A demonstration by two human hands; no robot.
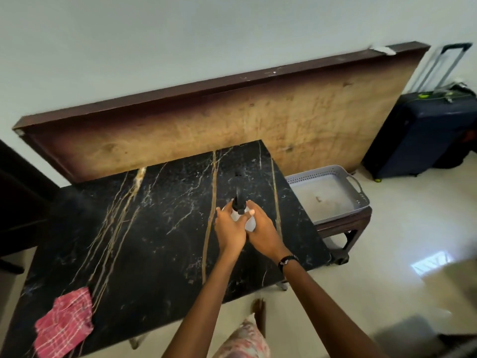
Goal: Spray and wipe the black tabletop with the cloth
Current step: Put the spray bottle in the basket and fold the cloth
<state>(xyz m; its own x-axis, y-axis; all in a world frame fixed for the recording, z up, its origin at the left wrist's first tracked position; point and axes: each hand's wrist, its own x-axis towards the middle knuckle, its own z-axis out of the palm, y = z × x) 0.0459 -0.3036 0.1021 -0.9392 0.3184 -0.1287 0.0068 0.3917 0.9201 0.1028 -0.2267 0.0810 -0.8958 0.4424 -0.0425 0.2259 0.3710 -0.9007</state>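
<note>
A white spray bottle (249, 221) with a black trigger head stands over the right part of the black marble tabletop (154, 228). My left hand (229, 229) and my right hand (263, 229) both wrap around the bottle's body from either side. The nozzle points away from me toward the far edge. A red checked cloth (63, 320) lies crumpled on the near left corner of the tabletop, apart from both hands. A black band sits on my right wrist.
A large wooden board (258, 120) leans against the wall behind the table. To the right, a grey perforated tray (327, 192) rests on a low dark stool. A dark blue suitcase (423, 133) stands at the far right on the pale tiled floor.
</note>
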